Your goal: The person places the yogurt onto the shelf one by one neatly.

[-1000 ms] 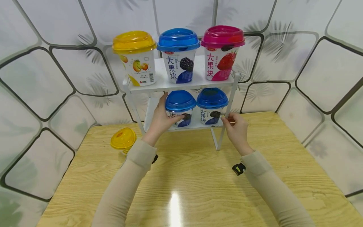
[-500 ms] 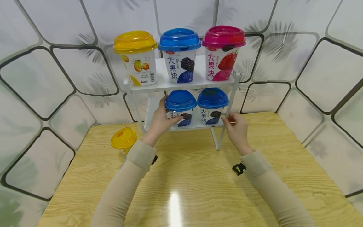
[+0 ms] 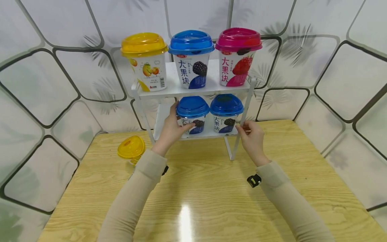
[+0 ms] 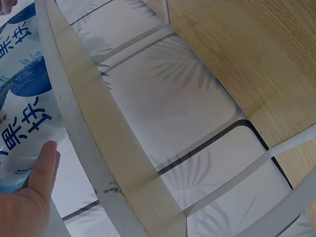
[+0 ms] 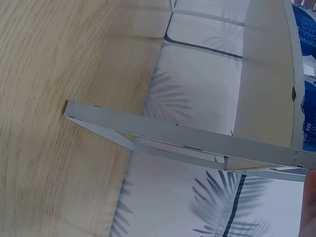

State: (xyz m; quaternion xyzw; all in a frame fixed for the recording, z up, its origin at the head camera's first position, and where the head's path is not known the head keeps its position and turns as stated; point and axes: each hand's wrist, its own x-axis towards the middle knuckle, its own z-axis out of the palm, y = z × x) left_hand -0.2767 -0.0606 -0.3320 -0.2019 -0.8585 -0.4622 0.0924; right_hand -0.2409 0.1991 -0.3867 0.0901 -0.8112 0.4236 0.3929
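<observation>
My left hand [image 3: 170, 129] holds a blue-lidded yogurt cup [image 3: 195, 107] on the lower level of a white two-tier shelf rack [image 3: 193, 91]. Its thumb lies across the cup's front and its fingers go round the left side. A second blue-lidded blackberry yogurt cup [image 3: 226, 105] stands to the right on the same level. Beside that cup, my right hand [image 3: 252, 137] grips the rack's right leg with curled fingers; their tips are partly hidden. The left wrist view shows a fingertip [image 4: 45, 163] against the held cup [image 4: 29, 123].
On the upper level stand a yellow-lidded cup [image 3: 148, 64], a blue-lidded cup [image 3: 191, 60] and a pink-lidded cup [image 3: 237, 57]. Another yellow-lidded cup [image 3: 131, 148] is on the wooden table [image 3: 205, 195], left of the rack and partly behind the left forearm. A patterned wall covering rises behind.
</observation>
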